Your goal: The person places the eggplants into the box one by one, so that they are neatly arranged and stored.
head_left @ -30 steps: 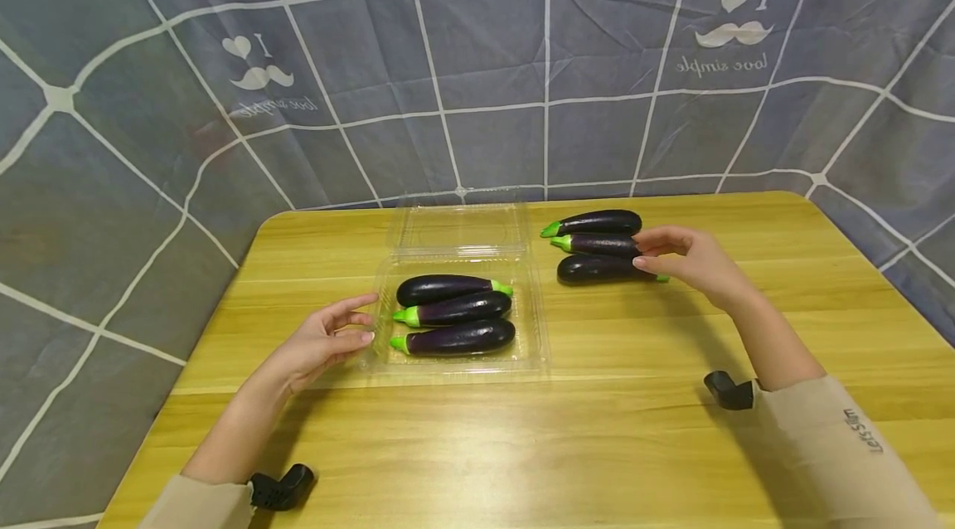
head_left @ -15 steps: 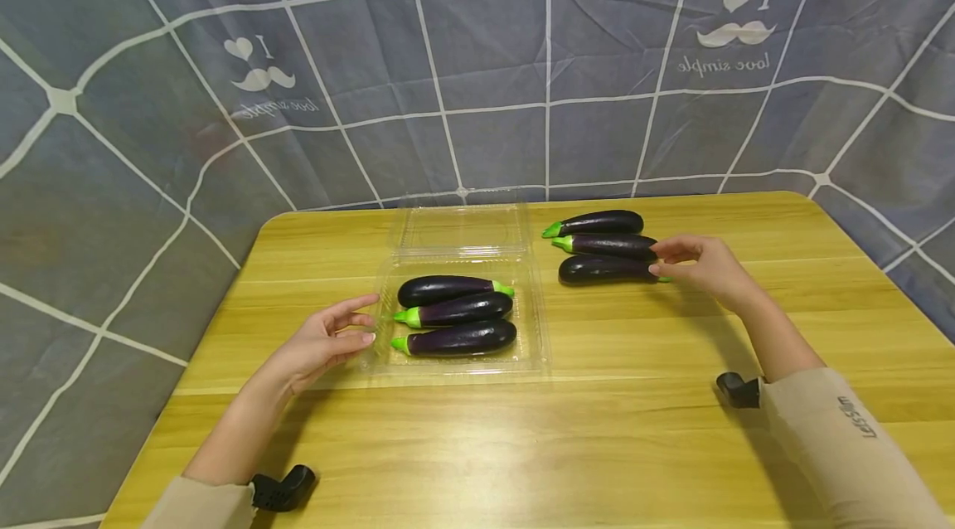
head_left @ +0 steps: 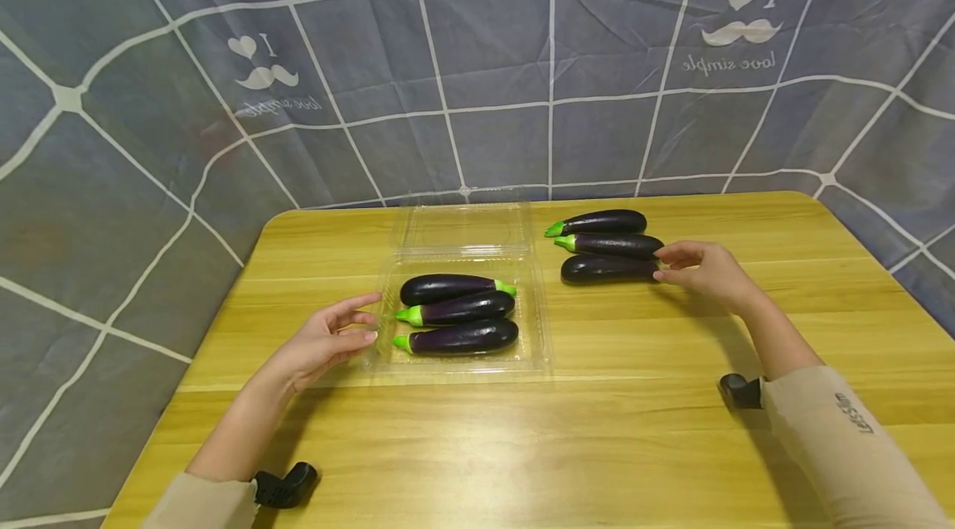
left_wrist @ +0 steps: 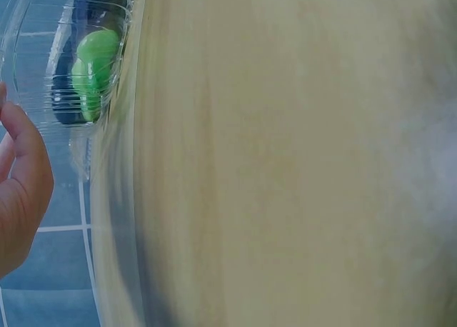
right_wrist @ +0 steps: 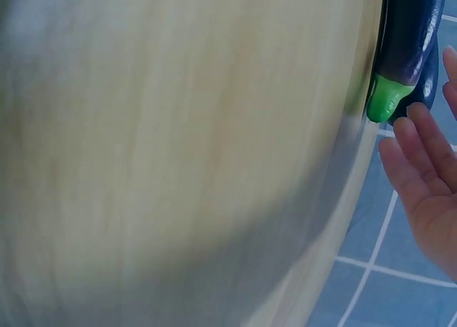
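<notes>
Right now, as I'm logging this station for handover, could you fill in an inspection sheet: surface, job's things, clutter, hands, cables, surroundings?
Surface: wood-grain tabletop, glare near the front.
Job's things: clear plastic box, lid open to the back; three eggplants inside; three loose eggplants to its right, the nearest with its stem to the right.
Clutter: nothing seen.
Hands: left hand at the box's left edge, contact unclear; right hand by the right ends of the nearer loose eggplants, fingers relaxed, contact unclear; black devices at both wrists.
Cables: nothing seen.
Surroundings: grey cloth with white grid lines and mirrored lettering.
</notes>
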`<state>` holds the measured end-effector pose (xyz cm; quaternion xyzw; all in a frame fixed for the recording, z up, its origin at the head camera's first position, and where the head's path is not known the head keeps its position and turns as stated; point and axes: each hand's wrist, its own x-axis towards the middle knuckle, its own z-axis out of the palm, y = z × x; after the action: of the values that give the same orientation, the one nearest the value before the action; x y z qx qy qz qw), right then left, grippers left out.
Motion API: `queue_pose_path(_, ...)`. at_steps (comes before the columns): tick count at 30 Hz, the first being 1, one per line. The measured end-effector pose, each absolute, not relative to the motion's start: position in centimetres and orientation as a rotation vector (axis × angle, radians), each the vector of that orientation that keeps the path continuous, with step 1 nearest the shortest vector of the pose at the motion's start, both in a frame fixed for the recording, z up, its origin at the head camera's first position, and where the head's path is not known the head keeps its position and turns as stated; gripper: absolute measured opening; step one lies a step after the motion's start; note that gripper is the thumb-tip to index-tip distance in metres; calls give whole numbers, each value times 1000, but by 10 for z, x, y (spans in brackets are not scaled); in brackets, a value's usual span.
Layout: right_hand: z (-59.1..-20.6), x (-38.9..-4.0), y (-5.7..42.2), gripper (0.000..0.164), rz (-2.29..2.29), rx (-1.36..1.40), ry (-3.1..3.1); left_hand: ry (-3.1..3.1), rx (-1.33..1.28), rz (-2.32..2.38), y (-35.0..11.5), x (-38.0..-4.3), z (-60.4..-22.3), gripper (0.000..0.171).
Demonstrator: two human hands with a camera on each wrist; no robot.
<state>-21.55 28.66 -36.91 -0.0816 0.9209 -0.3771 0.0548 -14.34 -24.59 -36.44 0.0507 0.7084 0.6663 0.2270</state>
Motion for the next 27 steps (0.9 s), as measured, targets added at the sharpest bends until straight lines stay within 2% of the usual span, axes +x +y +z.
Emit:
queue_pose_path(11, -371, -219, 282, 50, -1116, -281, 2755, 1942, 140, 1838, -246, -144, -364, 65)
queue_pose_path(27, -376, -222, 279, 45, -1073, -333, 2769, 1953, 141, 1834, -247, -145, -366, 65)
